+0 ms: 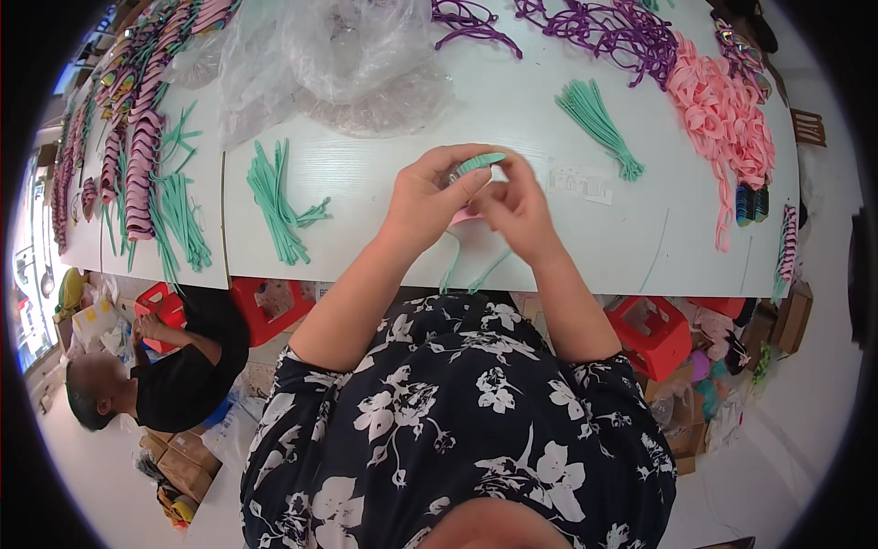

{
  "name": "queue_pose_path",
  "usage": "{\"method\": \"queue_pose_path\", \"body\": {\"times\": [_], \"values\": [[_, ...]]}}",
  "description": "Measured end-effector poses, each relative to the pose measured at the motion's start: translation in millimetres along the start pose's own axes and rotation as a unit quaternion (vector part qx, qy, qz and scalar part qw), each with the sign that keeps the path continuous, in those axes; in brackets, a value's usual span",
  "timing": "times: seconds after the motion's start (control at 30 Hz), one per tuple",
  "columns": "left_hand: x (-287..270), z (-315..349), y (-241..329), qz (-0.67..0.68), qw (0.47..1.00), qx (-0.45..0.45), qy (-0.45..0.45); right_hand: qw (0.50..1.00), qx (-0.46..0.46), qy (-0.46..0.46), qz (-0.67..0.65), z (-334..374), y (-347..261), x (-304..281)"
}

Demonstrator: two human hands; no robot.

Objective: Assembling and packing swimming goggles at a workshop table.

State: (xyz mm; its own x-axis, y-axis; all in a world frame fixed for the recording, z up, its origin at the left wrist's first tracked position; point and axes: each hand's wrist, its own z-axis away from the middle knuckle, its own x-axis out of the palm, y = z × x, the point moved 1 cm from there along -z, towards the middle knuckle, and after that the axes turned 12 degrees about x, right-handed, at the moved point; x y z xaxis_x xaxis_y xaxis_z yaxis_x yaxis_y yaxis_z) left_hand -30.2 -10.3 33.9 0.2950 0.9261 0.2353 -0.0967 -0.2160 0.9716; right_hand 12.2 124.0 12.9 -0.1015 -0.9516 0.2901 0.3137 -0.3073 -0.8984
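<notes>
Over the near middle of the white table (366,229), my two hands meet around a small piece of work. My left hand (425,197) has thumb and fingers closed on a mint-green strap (481,163) with a ribbed end. My right hand (519,209) is slightly smeared by motion, its fingers bent in against the same piece. Between the hands a bit of pink (465,216) shows, and two green strap ends hang toward my body. The fingers hide how these parts join.
Bundles of green straps lie left (274,206) and right (599,123). Clear plastic bags (338,64), purple frames (604,37) and a pink pile of soft loops (722,119) sit farther back. Stacked goggle-like pieces (142,174) line the left. Another person (183,375) is at the left; red stools (649,339) stand below.
</notes>
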Motion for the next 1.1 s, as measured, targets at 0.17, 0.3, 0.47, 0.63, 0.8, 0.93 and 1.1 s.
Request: {"method": "queue_pose_path", "body": {"times": [0.17, 0.3, 0.47, 0.63, 0.8, 0.93, 1.1], "values": [[-13.3, -3.6, 5.6, -0.175, 0.983, 0.058, 0.011, 0.941, -0.096, 0.055, 0.321, -10.5, -7.4, -4.4], [-21.3, -11.0, -2.9, -0.467, 0.827, 0.304, -0.078, 0.897, -0.137, 0.042, 0.418, -16.7, -25.3, -4.5], [-21.3, -10.2, -3.7, -0.427, 0.878, 0.196, -0.089, 0.961, -0.046, -0.027, 0.272, -23.5, -29.6, -6.5], [-25.8, -13.7, -6.1, -0.431, 0.864, 0.235, -0.113, 0.984, 0.121, -0.08, 0.102, -36.2, -20.2, -22.6], [-26.0, -17.7, -2.3, -0.459, 0.852, 0.22, -0.125, 0.981, 0.095, -0.073, 0.151, -38.0, -28.5, -18.2], [-27.7, -19.4, -5.9, -0.405, 0.874, 0.248, -0.102, 0.985, 0.102, -0.087, 0.113, -35.6, -35.7, -15.9], [-25.5, -20.1, -7.4, -0.396, 0.879, 0.241, -0.114, 0.98, 0.114, -0.086, 0.137, -41.4, -29.6, -23.8]]}}
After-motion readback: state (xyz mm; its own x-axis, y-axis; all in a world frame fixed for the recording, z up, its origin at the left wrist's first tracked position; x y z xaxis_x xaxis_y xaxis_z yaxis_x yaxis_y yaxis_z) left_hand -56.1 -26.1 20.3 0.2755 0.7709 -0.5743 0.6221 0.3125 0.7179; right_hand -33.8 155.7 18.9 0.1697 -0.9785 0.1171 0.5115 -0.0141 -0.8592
